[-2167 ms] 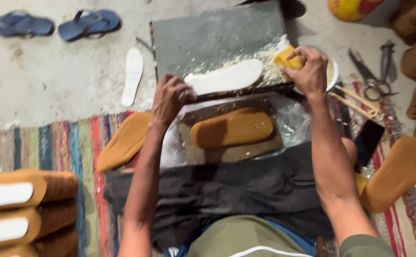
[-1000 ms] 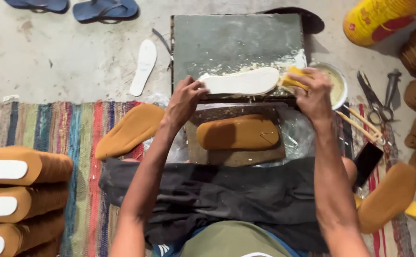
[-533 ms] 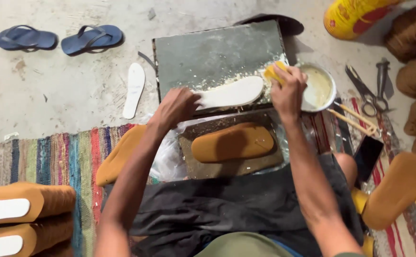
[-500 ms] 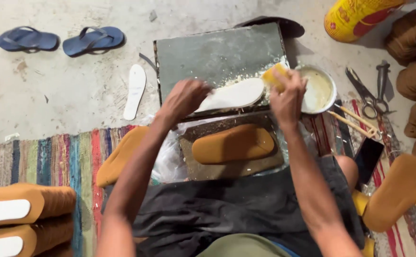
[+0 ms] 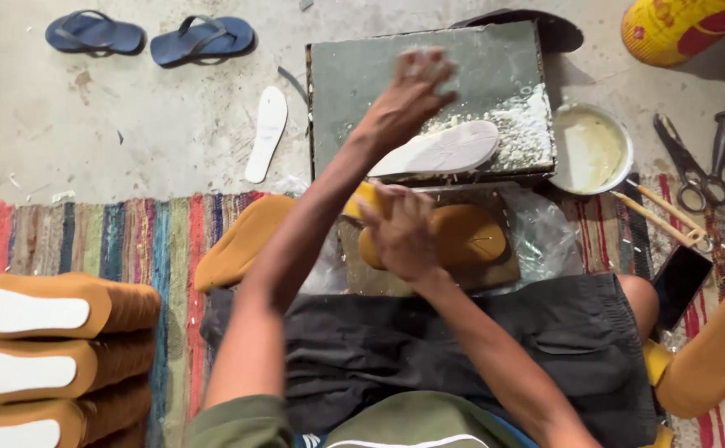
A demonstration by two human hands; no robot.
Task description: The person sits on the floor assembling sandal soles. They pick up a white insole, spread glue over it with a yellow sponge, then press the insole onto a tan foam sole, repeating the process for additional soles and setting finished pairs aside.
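Head view showed the left hand [image 5: 408, 91] open, fingers spread, blurred over the white insole [image 5: 441, 149] lying on the grey slab [image 5: 429, 62]. Right hand [image 5: 400, 232] gripped a yellow sponge [image 5: 362, 197] above the tan sole [image 5: 466, 234]. Steadying the insole flat would likely have helped.

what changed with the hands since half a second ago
The right hand left the glue bowl side and came back over the tan sole, yellow sponge by its fingers. The left hand lifted off the white insole. The insole stays on the grey slab.
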